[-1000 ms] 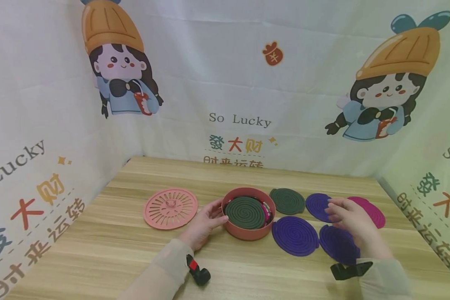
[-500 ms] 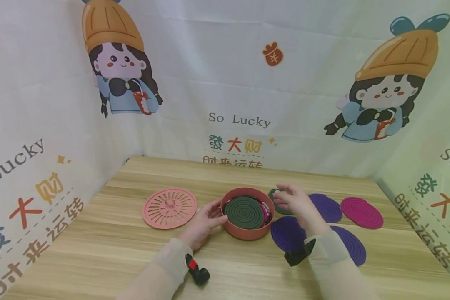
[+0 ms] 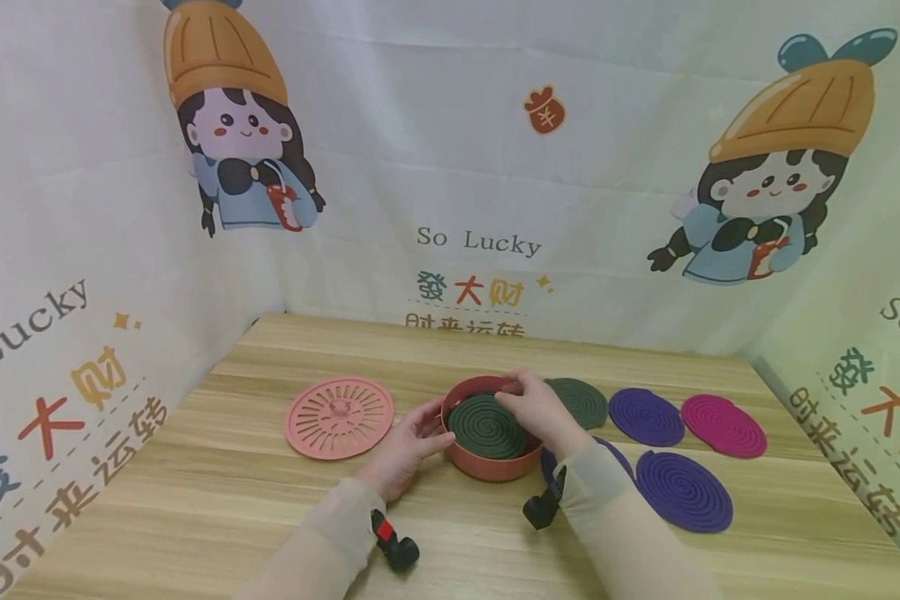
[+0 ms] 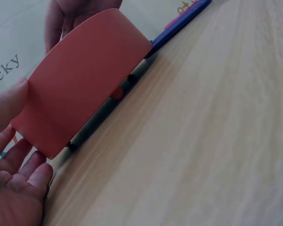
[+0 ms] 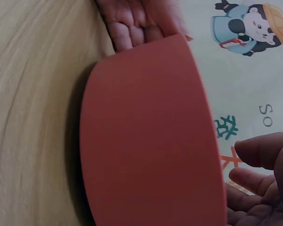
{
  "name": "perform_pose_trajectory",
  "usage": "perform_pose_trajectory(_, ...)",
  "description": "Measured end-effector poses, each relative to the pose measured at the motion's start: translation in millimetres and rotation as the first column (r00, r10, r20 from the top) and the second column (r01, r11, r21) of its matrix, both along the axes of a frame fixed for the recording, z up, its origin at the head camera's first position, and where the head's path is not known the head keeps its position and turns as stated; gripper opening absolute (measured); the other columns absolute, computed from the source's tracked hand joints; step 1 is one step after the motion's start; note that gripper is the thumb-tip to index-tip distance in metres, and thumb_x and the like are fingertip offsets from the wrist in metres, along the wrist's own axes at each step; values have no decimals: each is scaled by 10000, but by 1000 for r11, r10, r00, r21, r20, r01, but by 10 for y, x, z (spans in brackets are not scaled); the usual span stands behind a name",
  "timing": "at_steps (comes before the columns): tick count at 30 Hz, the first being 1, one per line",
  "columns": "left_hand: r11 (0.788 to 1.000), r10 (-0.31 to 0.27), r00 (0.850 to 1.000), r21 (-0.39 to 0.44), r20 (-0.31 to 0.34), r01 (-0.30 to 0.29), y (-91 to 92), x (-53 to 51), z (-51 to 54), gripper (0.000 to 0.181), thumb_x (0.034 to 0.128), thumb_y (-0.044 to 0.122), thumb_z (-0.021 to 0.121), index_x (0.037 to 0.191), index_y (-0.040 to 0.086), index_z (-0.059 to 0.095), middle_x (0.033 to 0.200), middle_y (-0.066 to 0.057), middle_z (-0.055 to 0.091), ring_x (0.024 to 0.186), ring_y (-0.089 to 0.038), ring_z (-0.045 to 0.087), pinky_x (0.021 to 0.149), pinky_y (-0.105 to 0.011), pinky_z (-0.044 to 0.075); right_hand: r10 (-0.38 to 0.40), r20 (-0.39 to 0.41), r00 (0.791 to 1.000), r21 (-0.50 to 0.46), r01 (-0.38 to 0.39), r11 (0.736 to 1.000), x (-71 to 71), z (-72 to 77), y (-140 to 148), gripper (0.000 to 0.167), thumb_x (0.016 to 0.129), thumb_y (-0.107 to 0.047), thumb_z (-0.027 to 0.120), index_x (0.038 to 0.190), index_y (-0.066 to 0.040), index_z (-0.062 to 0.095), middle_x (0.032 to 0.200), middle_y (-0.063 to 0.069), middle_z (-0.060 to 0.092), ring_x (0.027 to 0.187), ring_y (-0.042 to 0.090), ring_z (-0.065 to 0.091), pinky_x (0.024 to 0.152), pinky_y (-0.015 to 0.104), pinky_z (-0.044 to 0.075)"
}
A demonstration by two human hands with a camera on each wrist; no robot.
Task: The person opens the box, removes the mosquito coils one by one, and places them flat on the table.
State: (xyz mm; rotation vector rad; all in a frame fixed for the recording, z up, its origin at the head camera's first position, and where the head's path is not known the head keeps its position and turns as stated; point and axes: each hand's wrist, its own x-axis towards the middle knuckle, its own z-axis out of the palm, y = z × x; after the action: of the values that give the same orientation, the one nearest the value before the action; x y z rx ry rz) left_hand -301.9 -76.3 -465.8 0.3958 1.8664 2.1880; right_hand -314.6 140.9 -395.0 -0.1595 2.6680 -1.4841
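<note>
In the head view a red-brown round box (image 3: 492, 468) sits mid-table, with a dark green mosquito coil (image 3: 487, 427) lying in its opening. My left hand (image 3: 405, 454) grips the box's left side; the left wrist view has its thumb on the outer wall (image 4: 85, 75) and its fingers curled at the bottom edge. Over the box's right rim hovers my right hand (image 3: 543, 412). Its fingers bend loosely above the opening in the right wrist view, and nothing shows between them. That hand hides part of the box's contents.
A pink slotted lid (image 3: 339, 417) lies left of the box. To the right lie a green coil (image 3: 579, 404), a purple coil (image 3: 647, 417), a magenta coil (image 3: 723, 426) and another purple coil (image 3: 684, 492). A further purple coil (image 3: 619, 454) is partly under my right wrist.
My right hand has swept left from above the purple coils, past the green one, to the box's right rim. My left hand, the box and the lid have stayed put.
</note>
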Motion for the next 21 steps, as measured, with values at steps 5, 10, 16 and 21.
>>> perform_pose_trajectory(5, 1000, -5, 1000, 3, 4, 5, -1, 2, -7, 634, 926, 40, 618, 1482, 29, 315, 1514, -182, 334, 1409, -310, 280, 1131, -460, 256, -5, 17, 1000, 9, 5, 1000, -13, -64, -92, 487, 973, -174, 557, 1415, -21, 424, 1370, 218, 488, 1250, 377, 469, 1004, 523, 412)
perform_pose_trajectory(10, 1000, -4, 1000, 2, 9, 4, 0, -3, -12, 639, 924, 53, 627, 1484, 38, 318, 1516, -176, 334, 1409, -306, 280, 1132, -460, 254, -52, 29, 998, -24, 53, 998, -3, -100, -135, 476, 966, -163, 560, 1400, -12, 438, 1380, 224, 482, 1270, 376, 452, 1027, 523, 393)
perform_pose_trajectory(16, 1000, -2, 1000, 3, 9, 2, 0, -9, -13, 639, 923, 60, 633, 1483, 43, 326, 1515, -172, 337, 1408, -304, 282, 1129, -459, 262, -112, 44, 993, -17, 113, 993, -11, -112, -161, 442, 961, -180, 557, 1359, -8, 476, 1353, 210, 510, 1247, 368, 475, 1021, 518, 398)
perform_pose_trajectory(21, 1000, 0, 1000, 4, 8, -1, -3, 1, -5, 635, 925, 51, 626, 1483, 40, 324, 1513, -175, 339, 1406, -306, 286, 1125, -456, 273, -137, 49, 989, -28, 139, 990, -27, -121, -175, 430, 962, -195, 557, 1351, -23, 495, 1337, 185, 530, 1225, 343, 497, 1013, 506, 409)
